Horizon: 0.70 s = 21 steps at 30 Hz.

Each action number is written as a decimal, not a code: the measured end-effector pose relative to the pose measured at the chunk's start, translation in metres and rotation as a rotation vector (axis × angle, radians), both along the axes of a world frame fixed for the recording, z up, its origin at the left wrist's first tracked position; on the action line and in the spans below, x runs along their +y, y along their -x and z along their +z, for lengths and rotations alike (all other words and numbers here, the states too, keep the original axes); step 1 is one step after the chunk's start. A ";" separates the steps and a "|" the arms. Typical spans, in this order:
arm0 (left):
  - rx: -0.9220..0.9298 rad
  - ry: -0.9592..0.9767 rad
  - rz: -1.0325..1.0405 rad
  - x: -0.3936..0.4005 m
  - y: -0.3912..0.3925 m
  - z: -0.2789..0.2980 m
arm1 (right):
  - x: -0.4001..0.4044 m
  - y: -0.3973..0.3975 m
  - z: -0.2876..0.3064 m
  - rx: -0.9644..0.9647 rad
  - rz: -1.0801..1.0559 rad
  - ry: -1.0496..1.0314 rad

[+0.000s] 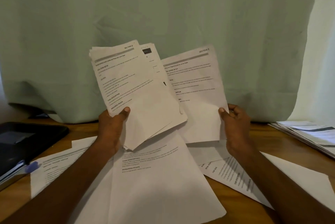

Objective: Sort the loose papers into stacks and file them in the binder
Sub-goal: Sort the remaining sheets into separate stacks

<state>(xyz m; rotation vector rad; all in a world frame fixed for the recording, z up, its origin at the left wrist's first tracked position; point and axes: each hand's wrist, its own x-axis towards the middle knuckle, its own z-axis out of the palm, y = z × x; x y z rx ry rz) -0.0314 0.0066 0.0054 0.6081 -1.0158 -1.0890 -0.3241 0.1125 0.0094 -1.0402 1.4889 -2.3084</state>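
L hand (110, 129) holds a sheaf of papers (137, 93) up off the counter (241, 184), thumb pressed on the front near the lower left edge, fingers curled behind; grip is tight on the whole bundle, which fans a bit at the bottom. Top sheet reads "SECTION 1" at its upper right corner, w/ a second sheet peeking out behind it on the right. R hand (235, 129) pinches a single sheet (195, 93) by its lower right corner, thumb in front, fingers behind; that page is marked "SECTION 5" and stands upright, partly tucked behind the sheaf. Both are held in front of a pale green curtain (163, 6). Below, more loose papers (159, 184) lie spread flat over the wooden counter, overlapping each other, some turned at angles. At far left a dark binder (27, 138) lies on the counter, w/ a blue pen (32, 166) just beside its near edge. At far right another stack of printed pages (311, 135) sits on the counter, well apart from the hands.
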 end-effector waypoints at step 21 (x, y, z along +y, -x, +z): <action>0.084 -0.016 -0.002 0.002 -0.008 0.007 | 0.008 0.008 0.005 -0.398 0.003 0.085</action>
